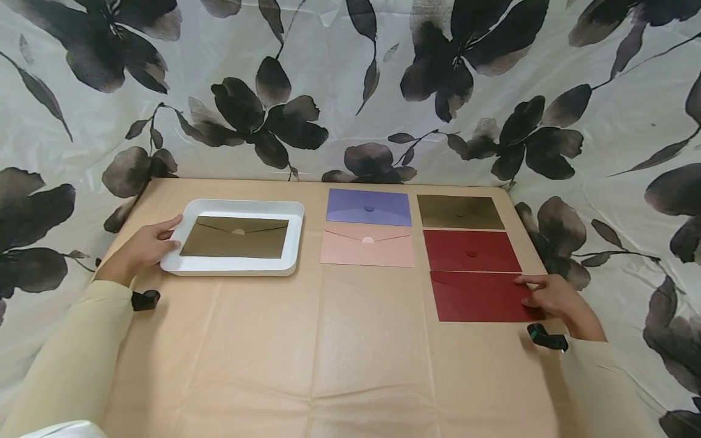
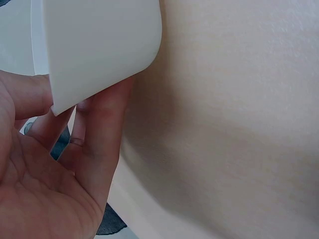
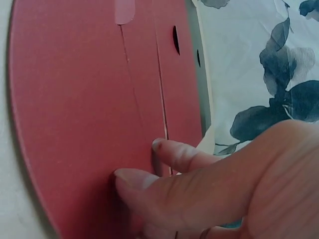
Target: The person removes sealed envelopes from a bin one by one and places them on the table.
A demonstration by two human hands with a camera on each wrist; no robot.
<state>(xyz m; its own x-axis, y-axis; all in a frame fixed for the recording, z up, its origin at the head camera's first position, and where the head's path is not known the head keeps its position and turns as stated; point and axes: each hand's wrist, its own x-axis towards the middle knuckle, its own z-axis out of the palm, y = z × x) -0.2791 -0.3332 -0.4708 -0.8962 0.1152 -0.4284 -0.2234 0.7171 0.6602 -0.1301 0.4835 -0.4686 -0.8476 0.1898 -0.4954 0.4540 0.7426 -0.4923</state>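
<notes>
My left hand (image 1: 148, 246) grips the left edge of a white rectangular tray (image 1: 298, 243), thumb at the rim and fingers under its outer wall in the left wrist view. In the tray lies a dark gold envelope (image 1: 234, 237) with a round pale seal spot. Over on the right, my right hand (image 1: 555, 301) touches the right end of the nearest red envelope (image 1: 476, 298). Its thumb (image 3: 137, 181) and index finger rest on top of the paper; the other fingers are partly hidden. Another red envelope (image 1: 471, 250) lies directly behind that one.
Behind the red envelopes is a second gold envelope (image 1: 461, 212). A purple envelope (image 1: 369, 207) and a pink envelope (image 1: 367, 244) form a middle column. All rest on a beige-covered table (image 1: 306, 359), with floral black-and-white cloth (image 1: 339, 73) beyond its edges.
</notes>
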